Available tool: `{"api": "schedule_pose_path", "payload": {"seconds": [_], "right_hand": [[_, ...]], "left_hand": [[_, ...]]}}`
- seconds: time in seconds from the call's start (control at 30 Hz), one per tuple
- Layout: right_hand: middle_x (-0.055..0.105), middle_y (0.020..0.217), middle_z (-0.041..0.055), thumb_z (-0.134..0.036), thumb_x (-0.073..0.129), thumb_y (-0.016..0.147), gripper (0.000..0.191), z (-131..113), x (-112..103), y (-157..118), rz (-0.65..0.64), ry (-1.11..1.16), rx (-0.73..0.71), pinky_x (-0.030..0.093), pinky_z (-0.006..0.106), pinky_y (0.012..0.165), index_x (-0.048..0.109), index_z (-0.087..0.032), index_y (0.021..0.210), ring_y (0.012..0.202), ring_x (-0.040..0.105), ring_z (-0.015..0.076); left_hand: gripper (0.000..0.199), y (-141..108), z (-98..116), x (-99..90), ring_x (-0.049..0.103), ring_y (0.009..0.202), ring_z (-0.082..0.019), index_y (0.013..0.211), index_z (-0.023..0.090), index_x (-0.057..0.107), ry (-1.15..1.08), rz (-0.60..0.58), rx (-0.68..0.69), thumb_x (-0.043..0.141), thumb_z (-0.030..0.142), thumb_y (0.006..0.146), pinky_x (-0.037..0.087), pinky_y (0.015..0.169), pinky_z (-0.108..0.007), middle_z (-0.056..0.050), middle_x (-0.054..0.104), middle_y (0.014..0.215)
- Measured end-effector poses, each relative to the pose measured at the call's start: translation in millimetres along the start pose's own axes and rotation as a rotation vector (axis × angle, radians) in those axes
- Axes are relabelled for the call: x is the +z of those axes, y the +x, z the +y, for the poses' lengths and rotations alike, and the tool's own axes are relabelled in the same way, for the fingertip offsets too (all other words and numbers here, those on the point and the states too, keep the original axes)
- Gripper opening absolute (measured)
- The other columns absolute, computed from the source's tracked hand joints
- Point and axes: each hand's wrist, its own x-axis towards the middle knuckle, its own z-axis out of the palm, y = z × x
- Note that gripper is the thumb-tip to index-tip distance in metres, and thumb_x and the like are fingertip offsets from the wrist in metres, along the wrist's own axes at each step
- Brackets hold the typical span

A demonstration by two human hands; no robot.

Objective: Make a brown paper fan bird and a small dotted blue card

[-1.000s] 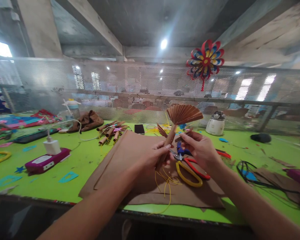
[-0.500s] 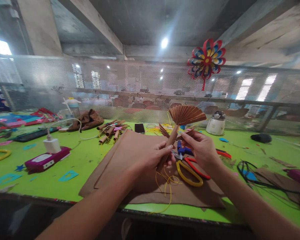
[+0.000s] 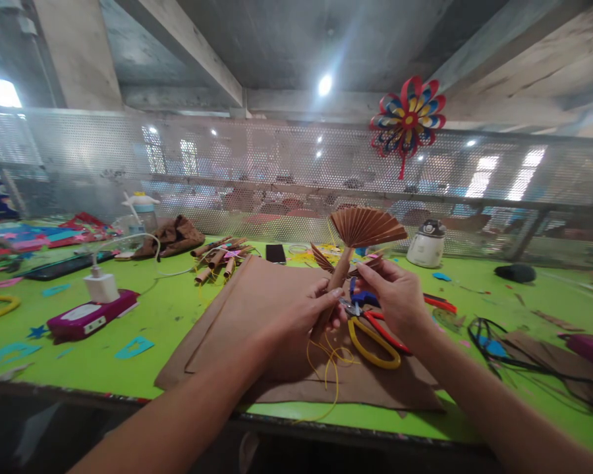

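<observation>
My left hand [image 3: 323, 308] is wrapped round a brown paper tube [image 3: 342, 266], held tilted. A pleated brown paper fan [image 3: 368, 227] spreads from the tube's top, and a smaller pleated piece [image 3: 321, 258] juts out on its left side. My right hand [image 3: 398, 293] pinches another small pleated paper piece [image 3: 370, 264] at the tube's right side. Yellow string [image 3: 332, 359] hangs below my left hand. Under my hands lie scissors [image 3: 375, 349] with one yellow and one red handle, and a blue tool [image 3: 363, 297] partly hidden by the right hand.
Brown paper sheets [image 3: 237, 316] cover the green table [image 3: 178, 289]. Several paper tubes [image 3: 222, 260] and a black phone-like slab [image 3: 275, 253] lie behind. A purple power strip [image 3: 93, 316] sits left, a white bottle [image 3: 426, 243] at back right. A perforated metal screen [image 3: 277, 164] stands behind.
The right-hand fingers and the small pleated piece they pinch have shifted very slightly; the large fan leans a touch further left. Both hands keep their hold.
</observation>
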Motion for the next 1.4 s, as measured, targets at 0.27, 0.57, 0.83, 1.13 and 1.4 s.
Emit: {"api": "schedule_pose_path", "payload": {"seconds": [0.27, 0.57, 0.83, 1.13, 1.4], "right_hand": [[0.063, 0.063, -0.0014, -0.036, 0.078, 0.063, 0.027, -3, 7, -5, 0.074, 0.113, 0.060, 0.052, 0.026, 0.054, 0.066, -0.017, 0.076, 0.054, 0.058, 0.0114], [0.064, 0.061, -0.0005, -0.036, 0.077, 0.064, 0.024, -6, 11, -8, 0.088, 0.083, 0.032, 0.052, 0.027, 0.054, 0.065, -0.017, 0.073, 0.054, 0.060, 0.0120], [0.065, 0.060, -0.0006, -0.035, 0.074, 0.068, 0.021, -5, 13, -10, 0.099, -0.038, -0.073, 0.052, 0.026, 0.057, 0.064, -0.017, 0.071, 0.055, 0.061, 0.0118], [0.065, 0.061, 0.0005, -0.036, 0.071, 0.071, 0.022, -1, 16, -12, 0.118, -0.128, -0.152, 0.049, 0.026, 0.057, 0.064, -0.016, 0.075, 0.055, 0.060, 0.0127], [0.061, 0.057, -0.0010, -0.038, 0.071, 0.071, 0.026, 9, 17, -11, 0.156, -0.135, -0.168, 0.044, 0.024, 0.049, 0.067, -0.014, 0.077, 0.049, 0.053, 0.0102]], "left_hand": [[0.033, 2, -7, -2.3, 0.053, 0.056, -0.008, 0.094, 0.017, 0.047, 0.000, -0.034, 0.005, 0.058, 0.046, 0.082, 0.042, 0.056, -0.022, -0.001, 0.059, 0.073], [0.030, 2, -6, 0.9, 0.055, 0.057, -0.008, 0.095, 0.018, 0.046, -0.023, -0.014, -0.017, 0.056, 0.043, 0.084, 0.039, 0.052, -0.020, -0.002, 0.060, 0.073], [0.033, 5, -10, 0.0, 0.054, 0.054, -0.010, 0.098, 0.018, 0.046, -0.017, -0.055, 0.030, 0.057, 0.045, 0.083, 0.041, 0.052, -0.023, -0.001, 0.060, 0.070], [0.037, 7, -15, 1.7, 0.058, 0.054, -0.011, 0.102, 0.017, 0.041, -0.031, -0.071, 0.035, 0.051, 0.049, 0.086, 0.047, 0.054, -0.025, -0.003, 0.062, 0.074], [0.036, 10, -20, 2.3, 0.059, 0.055, -0.010, 0.098, 0.017, 0.039, -0.030, -0.022, 0.064, 0.052, 0.047, 0.085, 0.047, 0.053, -0.023, -0.003, 0.061, 0.074]]}}
